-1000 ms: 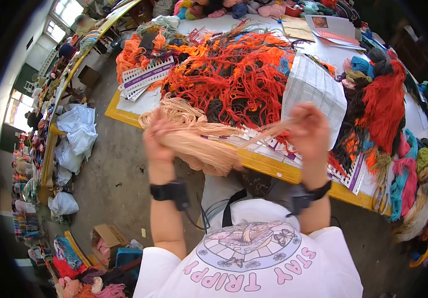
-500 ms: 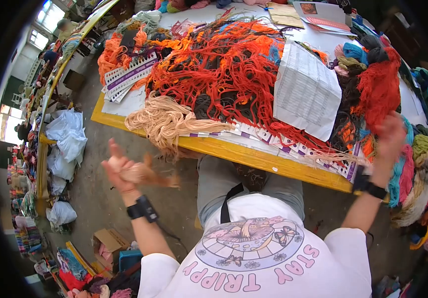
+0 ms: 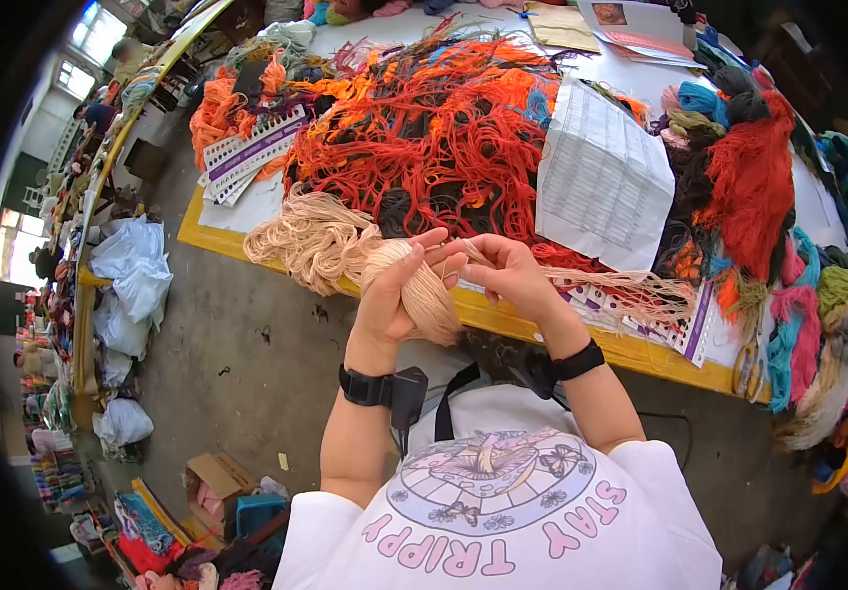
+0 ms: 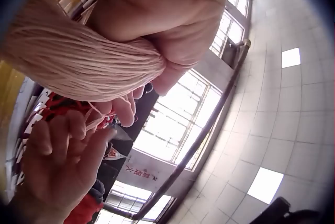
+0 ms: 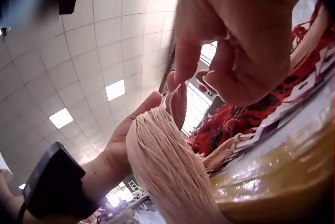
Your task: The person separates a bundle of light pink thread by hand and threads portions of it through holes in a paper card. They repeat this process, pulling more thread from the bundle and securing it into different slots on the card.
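A peach yarn bundle (image 3: 426, 300) hangs looped over my left hand (image 3: 385, 305), whose thumb and fingers curl round it above the table's front edge. Just to its right, my right hand (image 3: 513, 280) pinches a few thin peach strands between thumb and fingertips, close to the left fingertips. The left wrist view shows the bundle (image 4: 89, 67) across the left palm and the right hand (image 4: 57, 166) below it. More peach yarn (image 3: 311, 241) lies heaped at the table edge on the left, and loose peach strands (image 3: 631, 290) stretch along the edge on the right.
Tangled red and orange yarn (image 3: 434, 138) covers the middle of the table. A printed sheet (image 3: 603, 177) lies right of it, punched cards (image 3: 252, 152) at the left. Coloured skeins hang at the right end. The yellow table edge (image 3: 503, 323) runs below the hands.
Both hands came together from far apart at the table's front. The left hand rose toward the edge with the peach bundle in it; the right moved left from the far right, leaving loose strands there.
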Action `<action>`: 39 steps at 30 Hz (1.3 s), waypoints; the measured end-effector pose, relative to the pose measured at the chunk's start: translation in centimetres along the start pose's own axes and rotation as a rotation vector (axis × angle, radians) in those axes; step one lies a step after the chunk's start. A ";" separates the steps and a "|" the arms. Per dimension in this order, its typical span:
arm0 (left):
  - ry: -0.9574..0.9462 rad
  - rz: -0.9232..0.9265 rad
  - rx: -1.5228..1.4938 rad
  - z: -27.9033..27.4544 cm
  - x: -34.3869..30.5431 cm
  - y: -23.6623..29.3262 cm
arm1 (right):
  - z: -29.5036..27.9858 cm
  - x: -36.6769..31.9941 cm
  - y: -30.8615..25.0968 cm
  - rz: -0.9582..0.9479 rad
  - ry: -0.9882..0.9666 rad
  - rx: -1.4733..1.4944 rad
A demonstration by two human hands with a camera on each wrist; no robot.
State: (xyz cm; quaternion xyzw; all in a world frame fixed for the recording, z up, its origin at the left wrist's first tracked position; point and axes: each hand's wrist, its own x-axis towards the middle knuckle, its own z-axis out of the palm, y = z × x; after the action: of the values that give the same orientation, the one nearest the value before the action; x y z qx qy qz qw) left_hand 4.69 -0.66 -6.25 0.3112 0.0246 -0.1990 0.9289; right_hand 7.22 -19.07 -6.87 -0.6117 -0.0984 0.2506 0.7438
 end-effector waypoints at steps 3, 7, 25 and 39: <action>0.001 0.009 0.098 0.6 -0.5 0.3 | -0.4 0.1 0.0 0.054 -0.065 0.045; -0.050 0.021 0.215 1.3 -0.8 0.2 | -0.1 -0.1 -0.1 0.110 -0.116 0.000; 0.188 -0.026 0.104 0.1 1.3 -1.1 | -0.7 -0.3 1.8 -0.020 -0.131 0.496; 0.341 0.046 0.408 -0.6 4.1 -4.7 | -0.7 0.5 1.8 -0.087 0.140 0.065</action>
State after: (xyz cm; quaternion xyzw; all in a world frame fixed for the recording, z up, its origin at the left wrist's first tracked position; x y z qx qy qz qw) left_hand 6.72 -5.24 -10.09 0.5216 0.1328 -0.1233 0.8337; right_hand 7.55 -19.17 -8.80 -0.5982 -0.0645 0.1776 0.7787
